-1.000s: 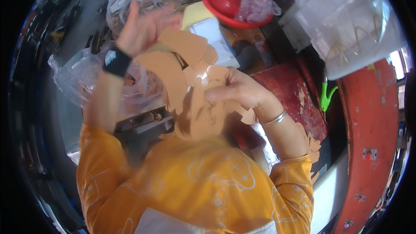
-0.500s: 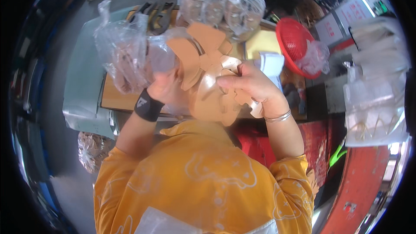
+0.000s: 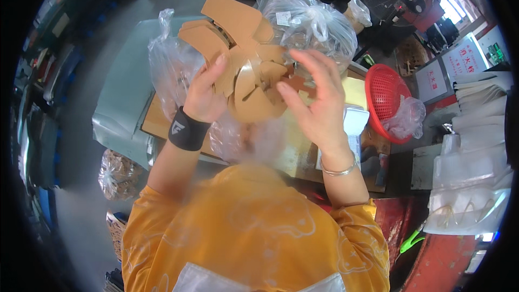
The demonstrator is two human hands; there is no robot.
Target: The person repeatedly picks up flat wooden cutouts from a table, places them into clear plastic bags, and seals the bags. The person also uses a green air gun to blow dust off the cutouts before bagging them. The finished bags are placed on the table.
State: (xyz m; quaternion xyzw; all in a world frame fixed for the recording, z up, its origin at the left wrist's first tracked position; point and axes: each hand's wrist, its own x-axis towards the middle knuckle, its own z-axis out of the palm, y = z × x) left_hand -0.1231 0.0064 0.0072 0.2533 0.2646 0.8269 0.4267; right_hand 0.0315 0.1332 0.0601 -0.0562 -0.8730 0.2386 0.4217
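A loose bundle of tan, flat cut-out pieces (image 3: 246, 70) with curved, petal-like outlines hangs in front of me above the table. Some of the pieces have a glossy face. My left hand (image 3: 208, 94), with a black wristband, grips the bundle at its left side, thumb on top and the other fingers mostly hidden behind it. At the bundle's right edge is my right hand (image 3: 321, 100), with a silver bangle; its thumb and fingers are spread apart, and nothing shows between them. A clear plastic bag (image 3: 235, 138) lies on the table below the bundle.
A filled clear bag (image 3: 311, 24) stands at the back, another plastic bag (image 3: 170, 70) at the left. To the right are a red plastic basket (image 3: 386, 94), a yellow sheet (image 3: 355, 92) and a white paper (image 3: 354, 121). White sheets (image 3: 470, 167) hang at far right.
The bundle has moved up and slightly left, and my view has shifted. My right hand has let go of the pieces and opened beside them.
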